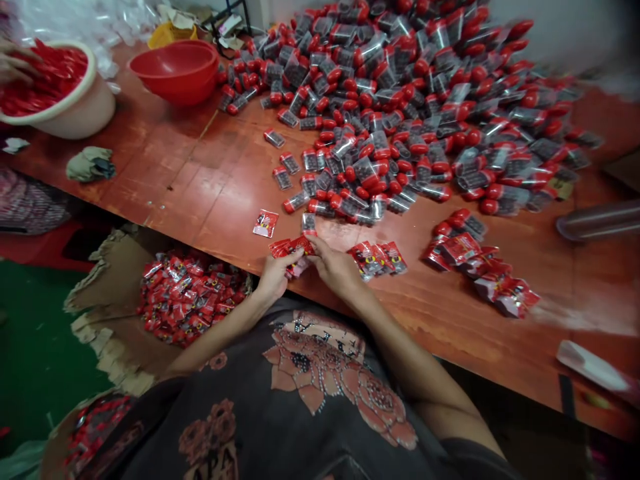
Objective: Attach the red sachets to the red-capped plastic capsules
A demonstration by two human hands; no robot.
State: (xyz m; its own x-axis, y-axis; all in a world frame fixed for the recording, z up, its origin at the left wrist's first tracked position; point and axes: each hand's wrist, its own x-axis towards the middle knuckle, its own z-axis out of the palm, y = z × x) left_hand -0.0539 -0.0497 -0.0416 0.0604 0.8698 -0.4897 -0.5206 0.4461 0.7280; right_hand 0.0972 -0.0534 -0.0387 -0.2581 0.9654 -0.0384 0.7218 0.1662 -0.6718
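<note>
At the table's near edge, my left hand [274, 275] pinches a small red printed packet [299, 247]. My right hand [336, 263] closes on the same packet from the other side. Just beyond the right fingertips is a clear bottle with a red cap and dark contents [309, 223]; whether the fingers touch it I cannot tell. One flat red packet [265, 223] lies beyond my left hand. Several printed packets [377, 259] overlap to the right of my right hand. Farther right lies a row of packets and capped bottles [480, 267].
A large heap of red-capped bottles [375, 120] covers the table's far side. A red basin [175, 70] and a white tub [87, 100], with another person's hand [15, 63] in it, stand left. Below the edge, an open carton [100, 313] holds filled packets [187, 300].
</note>
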